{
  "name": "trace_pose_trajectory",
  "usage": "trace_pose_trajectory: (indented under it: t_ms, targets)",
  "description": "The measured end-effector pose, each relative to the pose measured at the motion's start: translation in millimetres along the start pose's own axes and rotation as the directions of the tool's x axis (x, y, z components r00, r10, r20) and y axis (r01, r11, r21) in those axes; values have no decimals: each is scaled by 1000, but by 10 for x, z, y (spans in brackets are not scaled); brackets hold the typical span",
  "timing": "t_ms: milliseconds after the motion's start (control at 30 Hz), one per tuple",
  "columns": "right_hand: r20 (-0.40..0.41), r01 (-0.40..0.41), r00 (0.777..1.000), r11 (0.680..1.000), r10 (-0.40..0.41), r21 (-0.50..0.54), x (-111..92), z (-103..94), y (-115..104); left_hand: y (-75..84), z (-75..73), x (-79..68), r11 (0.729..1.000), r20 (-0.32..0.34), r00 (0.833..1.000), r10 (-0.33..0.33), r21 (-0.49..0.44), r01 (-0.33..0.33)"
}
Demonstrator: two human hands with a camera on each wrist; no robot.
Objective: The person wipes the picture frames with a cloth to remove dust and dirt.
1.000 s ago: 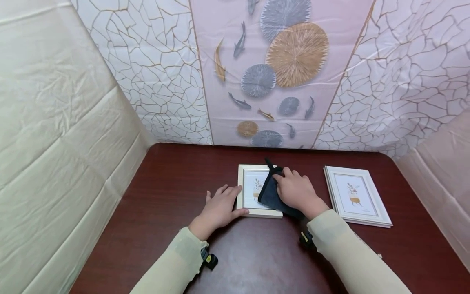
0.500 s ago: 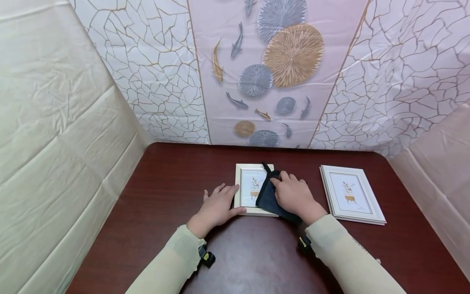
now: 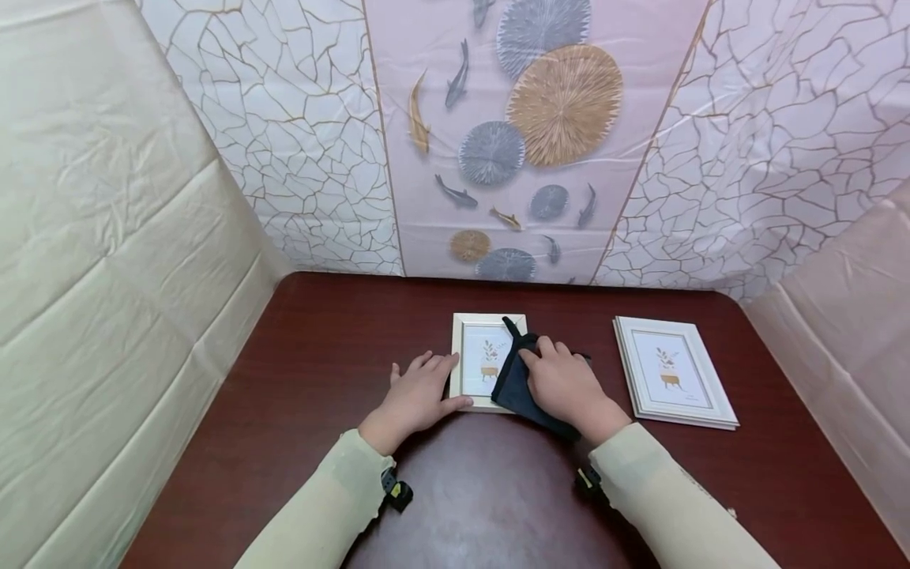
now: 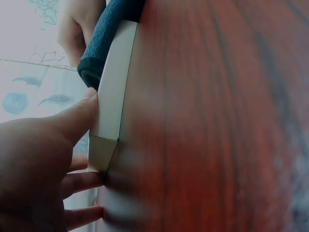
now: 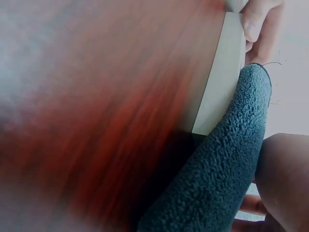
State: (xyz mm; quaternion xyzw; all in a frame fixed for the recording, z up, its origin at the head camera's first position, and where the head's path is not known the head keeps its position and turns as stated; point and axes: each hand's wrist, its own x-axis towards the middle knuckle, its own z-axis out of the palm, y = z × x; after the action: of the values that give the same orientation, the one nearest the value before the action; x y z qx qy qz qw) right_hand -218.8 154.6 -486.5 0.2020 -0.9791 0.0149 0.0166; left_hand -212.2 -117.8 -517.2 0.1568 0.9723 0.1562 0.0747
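A cream-rimmed picture frame with a potted-plant print lies flat on the table. My left hand rests at its near-left corner, fingers loosely spread along the left side. In the left wrist view the thumb sits on the near rail of the frame. With its fingers bent, my right hand holds a dark blue-grey cloth down over the frame's right part, hiding that side. The right wrist view shows the fluffy cloth hanging past the frame's near-right corner.
White picture frames, stacked, lie to the right with a similar print on top. The dark red-brown table has a patterned fabric backdrop behind it and a pale padded wall at the left.
My right hand and the cloth have shifted slightly toward me across the frame; the cloth's loop now lies within the frame's top edge. The left hand keeps its place. The whole head view has drifted a little.
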Motion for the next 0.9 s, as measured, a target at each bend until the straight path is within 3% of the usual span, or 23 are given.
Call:
trace_pose_trajectory:
  t_ms: [333,900]
  targets:
    - [-34,38,999,999,-38,-11,-146,-3,-55,35,-55,-24,1000,5,1000,-5,-11,5]
    - [-62,66,996,997,-68,-34,-386,11,-155,17,19,10,1000,3,1000,-4,-6,4]
